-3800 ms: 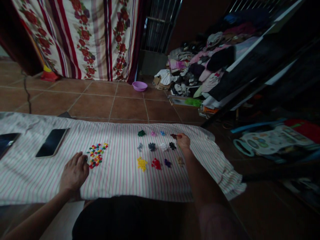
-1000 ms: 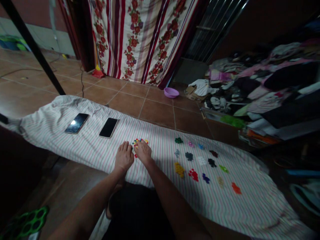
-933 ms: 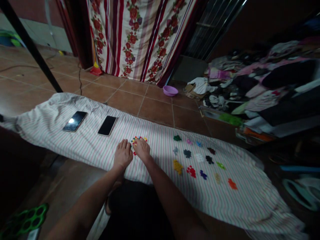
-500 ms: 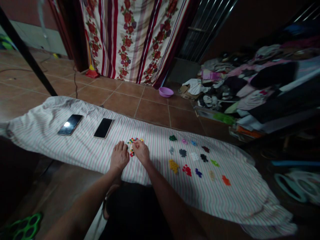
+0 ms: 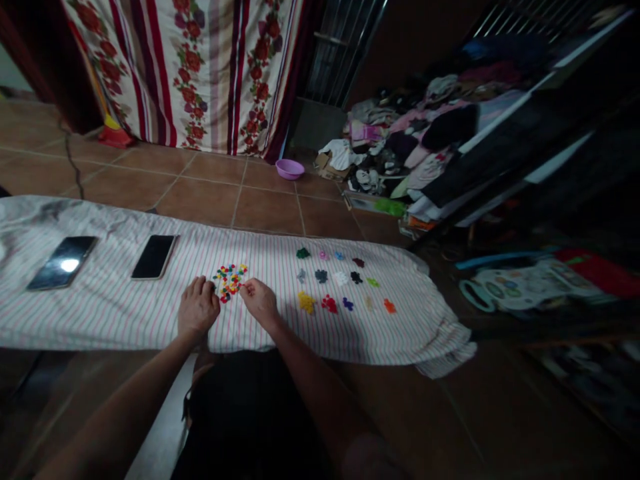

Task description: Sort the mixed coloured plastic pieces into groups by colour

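Observation:
A mixed pile of small multicoloured pieces (image 5: pixel 230 279) lies on the striped cloth (image 5: pixel 270 260) between my hands. My left hand (image 5: pixel 197 308) rests flat on the cloth at the pile's left edge, fingers stretched out. At the right edge my right hand (image 5: pixel 260 300) has its fingertips pinched together; whatever is between them is too small to make out. To the right, the pieces sit in small single-colour heaps in rows, among them a yellow heap (image 5: pixel 306 303), a red heap (image 5: pixel 329 304), a dark green heap (image 5: pixel 303 253) and an orange heap (image 5: pixel 389 306).
Two phones, one dark (image 5: pixel 63 264) and one with a pale edge (image 5: pixel 155 257), lie on the cloth at left. Beyond it, a purple basin (image 5: pixel 290 169) stands on the tiled floor, near a heap of clothes (image 5: pixel 400 133). A floral curtain (image 5: pixel 200 73) hangs behind.
The view has swung right, shifting everything leftward. My right hand has drawn back from over the mixed pile to its right edge, uncovering the pieces. My left hand stays beside the pile.

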A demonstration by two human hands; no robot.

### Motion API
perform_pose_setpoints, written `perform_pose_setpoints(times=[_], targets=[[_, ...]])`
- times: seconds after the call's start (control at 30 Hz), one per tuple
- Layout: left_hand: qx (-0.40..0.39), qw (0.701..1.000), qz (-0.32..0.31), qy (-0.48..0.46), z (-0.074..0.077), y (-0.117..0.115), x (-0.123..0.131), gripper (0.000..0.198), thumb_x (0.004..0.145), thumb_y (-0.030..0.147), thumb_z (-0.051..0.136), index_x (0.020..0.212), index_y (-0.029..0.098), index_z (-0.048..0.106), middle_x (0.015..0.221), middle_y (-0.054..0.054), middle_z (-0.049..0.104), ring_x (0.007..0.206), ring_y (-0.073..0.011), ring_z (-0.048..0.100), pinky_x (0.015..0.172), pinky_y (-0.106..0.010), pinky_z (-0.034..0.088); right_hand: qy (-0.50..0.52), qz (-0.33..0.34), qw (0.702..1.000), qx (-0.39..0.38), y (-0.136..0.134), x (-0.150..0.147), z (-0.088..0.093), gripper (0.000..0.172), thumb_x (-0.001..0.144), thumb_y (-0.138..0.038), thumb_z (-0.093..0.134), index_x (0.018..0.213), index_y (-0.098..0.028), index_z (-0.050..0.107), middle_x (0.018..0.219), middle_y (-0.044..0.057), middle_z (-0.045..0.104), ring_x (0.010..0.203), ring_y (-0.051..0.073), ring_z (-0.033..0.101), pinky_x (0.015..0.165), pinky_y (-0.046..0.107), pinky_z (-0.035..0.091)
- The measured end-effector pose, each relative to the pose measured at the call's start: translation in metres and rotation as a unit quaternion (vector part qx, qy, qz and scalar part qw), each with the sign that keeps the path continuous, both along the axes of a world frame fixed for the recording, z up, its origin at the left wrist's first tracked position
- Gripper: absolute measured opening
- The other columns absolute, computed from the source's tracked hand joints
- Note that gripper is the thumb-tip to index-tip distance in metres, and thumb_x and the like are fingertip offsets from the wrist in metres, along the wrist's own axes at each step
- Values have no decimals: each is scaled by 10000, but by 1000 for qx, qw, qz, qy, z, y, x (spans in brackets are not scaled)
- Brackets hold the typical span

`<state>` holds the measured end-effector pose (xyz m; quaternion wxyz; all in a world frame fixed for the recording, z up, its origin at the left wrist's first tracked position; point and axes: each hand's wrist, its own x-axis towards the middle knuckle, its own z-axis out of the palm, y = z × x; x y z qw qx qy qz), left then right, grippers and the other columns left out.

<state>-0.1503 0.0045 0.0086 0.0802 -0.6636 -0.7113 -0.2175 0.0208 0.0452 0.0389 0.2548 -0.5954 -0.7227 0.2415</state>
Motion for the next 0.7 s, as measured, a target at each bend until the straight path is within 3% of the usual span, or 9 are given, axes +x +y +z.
perform_pose_setpoints(times=[0.33,0.43,0.6,0.7], targets=[[-2,1000,-2,3,0,0,-2,313,896,236,393,1099,116,599,1296,-195,569,1232,-324,516,1000,-467,433,57,-52,997,-7,-29,64,4,185,899,-342,517,854,-227,655,781,-16,711,698,118,633,618,199,407],[-2,1000,-5,6,0,0,-2,308,894,237,396,1099,124,596,1297,-189,565,1225,-322,518,989,-466,437,55,-88,995,11,-39,102,2,208,886,-351,508,822,-214,651,762,12,710,711,145,647,652,223,440],[-1,1000,-3,9,0,0,-1,295,890,233,403,1091,134,594,1282,-181,572,1205,-313,533,977,-464,446,26,-192,981,12,-52,179,-17,219,844,-375,524,829,-216,674,821,54,742,776,193,691,711,275,494],[-2,1000,-5,8,1,0,-2,298,888,235,397,1083,131,597,1275,-183,573,1197,-314,535,978,-466,444,-14,-222,975,6,-55,216,-23,227,840,-380,527,837,-216,684,821,54,747,770,194,693,706,274,493]])
